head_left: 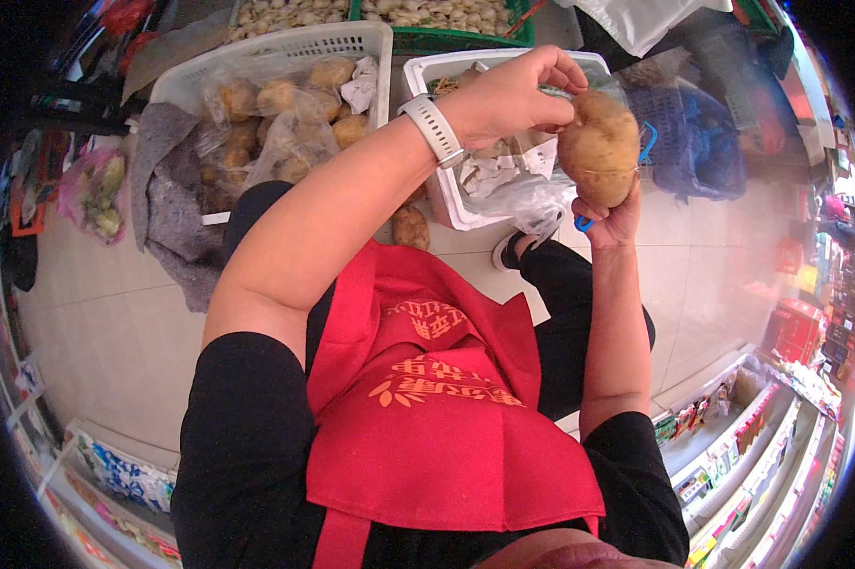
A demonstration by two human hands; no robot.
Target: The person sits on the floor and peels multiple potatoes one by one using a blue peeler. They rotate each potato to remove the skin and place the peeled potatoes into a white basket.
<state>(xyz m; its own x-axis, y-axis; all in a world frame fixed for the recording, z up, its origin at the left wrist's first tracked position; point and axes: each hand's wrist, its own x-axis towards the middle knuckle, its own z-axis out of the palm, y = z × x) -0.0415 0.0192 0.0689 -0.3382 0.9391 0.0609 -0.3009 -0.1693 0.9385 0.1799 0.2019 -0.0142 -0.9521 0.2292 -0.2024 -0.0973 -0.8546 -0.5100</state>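
A large potato [598, 146] is held up over the right side of a white foam box [450, 206]. My right hand [616, 220] grips it from below, and a thin line crosses its lower part. Beside my right fingers shows a small blue plastic piece [583, 225]; a blue loop [648, 141] sticks out at the potato's right edge. My left hand [512, 92], with a pale watch strap on its wrist, reaches across to the potato's upper left edge. Whether its fingers pinch clear film there is unclear. Crumpled paper [502, 171] and a clear plastic bag [534, 203] lie in the box.
A white crate [274, 43] holds several bagged potatoes, with grey cloth [175, 206] over its left side. One loose potato [410, 227] lies between crate and box. Behind stands a green crate [448, 41] of garlic-like bulbs. A blue mesh bag [705, 142] sits right.
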